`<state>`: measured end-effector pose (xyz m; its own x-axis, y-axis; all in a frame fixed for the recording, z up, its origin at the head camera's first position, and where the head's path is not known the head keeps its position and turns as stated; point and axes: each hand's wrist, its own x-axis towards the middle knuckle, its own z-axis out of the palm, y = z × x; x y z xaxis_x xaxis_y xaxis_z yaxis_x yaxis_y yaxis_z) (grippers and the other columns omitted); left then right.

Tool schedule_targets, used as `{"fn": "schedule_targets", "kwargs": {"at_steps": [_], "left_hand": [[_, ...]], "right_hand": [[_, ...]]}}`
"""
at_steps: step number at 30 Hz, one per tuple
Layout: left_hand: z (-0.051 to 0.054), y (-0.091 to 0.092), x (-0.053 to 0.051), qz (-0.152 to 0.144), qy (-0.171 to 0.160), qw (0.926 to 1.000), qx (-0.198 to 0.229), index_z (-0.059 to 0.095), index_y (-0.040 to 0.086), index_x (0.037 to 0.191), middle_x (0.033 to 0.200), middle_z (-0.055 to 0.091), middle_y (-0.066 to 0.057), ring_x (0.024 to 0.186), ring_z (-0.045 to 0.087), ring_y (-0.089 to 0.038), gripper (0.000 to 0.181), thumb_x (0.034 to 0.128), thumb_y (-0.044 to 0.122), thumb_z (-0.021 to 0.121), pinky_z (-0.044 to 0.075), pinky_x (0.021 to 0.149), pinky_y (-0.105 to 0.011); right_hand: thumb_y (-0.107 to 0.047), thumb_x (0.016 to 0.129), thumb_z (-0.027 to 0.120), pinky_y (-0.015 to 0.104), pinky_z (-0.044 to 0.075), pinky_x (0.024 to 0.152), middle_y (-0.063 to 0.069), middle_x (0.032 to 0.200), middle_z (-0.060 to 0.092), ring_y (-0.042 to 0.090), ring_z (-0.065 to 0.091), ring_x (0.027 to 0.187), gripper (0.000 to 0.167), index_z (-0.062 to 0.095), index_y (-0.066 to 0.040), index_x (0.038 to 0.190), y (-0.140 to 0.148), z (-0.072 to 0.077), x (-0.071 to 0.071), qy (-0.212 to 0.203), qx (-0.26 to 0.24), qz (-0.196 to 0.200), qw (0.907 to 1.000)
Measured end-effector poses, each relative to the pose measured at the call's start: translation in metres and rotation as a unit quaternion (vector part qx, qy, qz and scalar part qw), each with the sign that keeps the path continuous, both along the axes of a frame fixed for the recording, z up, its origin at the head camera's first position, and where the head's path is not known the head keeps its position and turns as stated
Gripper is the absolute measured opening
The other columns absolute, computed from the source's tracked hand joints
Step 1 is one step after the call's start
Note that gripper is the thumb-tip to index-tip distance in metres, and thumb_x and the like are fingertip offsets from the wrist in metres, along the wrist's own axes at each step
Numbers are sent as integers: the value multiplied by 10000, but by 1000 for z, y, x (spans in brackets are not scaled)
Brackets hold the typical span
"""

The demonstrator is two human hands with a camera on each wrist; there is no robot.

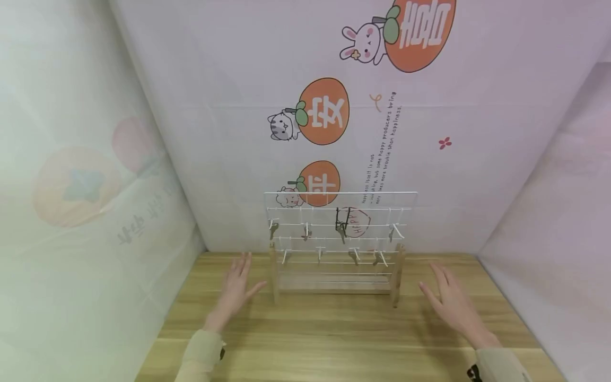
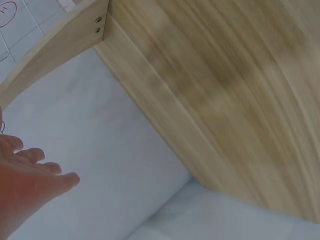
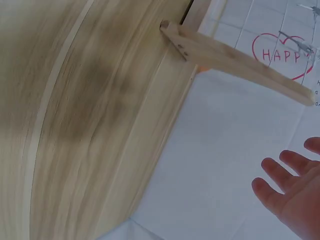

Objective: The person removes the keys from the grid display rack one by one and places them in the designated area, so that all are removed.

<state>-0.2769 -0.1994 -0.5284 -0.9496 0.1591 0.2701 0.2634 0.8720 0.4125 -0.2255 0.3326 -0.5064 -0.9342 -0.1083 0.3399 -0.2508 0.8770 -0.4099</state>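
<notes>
The wire rack (image 1: 339, 251), hung with small keys (image 1: 341, 232), stands toward the far side of the surface (image 1: 334, 334), between left hand (image 1: 235, 286) and right hand (image 1: 451, 303), both empty, fingers outstretched, near its posts.

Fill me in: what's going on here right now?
A person's bare left hand and right hand are open on either side of a white wire rack with pale wooden supports; both hands are empty, not touching it. Small grey metal pieces resembling keys hang on the rack, which stands on a light brown wooden table.
</notes>
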Motion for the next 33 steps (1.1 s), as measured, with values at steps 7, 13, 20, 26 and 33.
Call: {"fn": "schedule_targets", "kwargs": {"at_steps": [7, 13, 20, 26, 33], "left_hand": [[-6, 11, -7, -234, -86, 9950, 967, 189, -38, 1547, 1616, 189, -271, 1484, 219, -483, 879, 911, 297, 696, 192, 1227, -621], [-18, 17, -14, -217, -293, 9860, 1624, 274, -56, 1517, 1572, 276, -310, 1451, 280, -507, 800, 902, 216, 707, 230, 1206, -650], [-29, 22, -18, -149, -616, 9715, 2283, 305, -71, 1499, 1542, 339, -310, 1427, 341, -493, 777, 896, 205, 710, 287, 1195, -619], [-36, 27, -21, -174, -578, 9645, 2571, 358, -104, 1459, 1496, 392, -340, 1356, 425, -522, 718, 893, 158, 714, 391, 1126, -618], [-44, 33, -26, -314, -581, 9575, 2807, 365, -124, 1445, 1487, 399, -346, 1346, 441, -520, 679, 892, 77, 703, 411, 1113, -597]], "right_hand": [[-311, 1018, 538, 752, 408, 962, 355, 1450, 397, 511, 456, 1246, 648, 296, 67, 1485, -14, 9, 4, 249, -784, -21, 9966], [-212, 1005, 568, 502, 566, 962, 311, 1388, 479, 463, 530, 1183, 547, 377, 62, 1438, -30, 18, 8, 490, -1290, 182, 9903], [-71, 961, 614, -91, 326, 929, 265, 1309, 566, 18, 550, 1128, 451, 469, 71, 1364, -47, 23, 9, 946, -1910, 488, 9758], [-76, 966, 610, -42, 397, 945, 264, 1281, 582, -150, 462, 1117, 446, 470, 71, 1363, -60, 32, 12, 773, -2200, 600, 9706], [-71, 958, 618, -19, 412, 966, 248, 1262, 606, -30, 544, 1126, 438, 485, 66, 1352, -76, 38, 8, 753, -2184, 715, 9703]]}}
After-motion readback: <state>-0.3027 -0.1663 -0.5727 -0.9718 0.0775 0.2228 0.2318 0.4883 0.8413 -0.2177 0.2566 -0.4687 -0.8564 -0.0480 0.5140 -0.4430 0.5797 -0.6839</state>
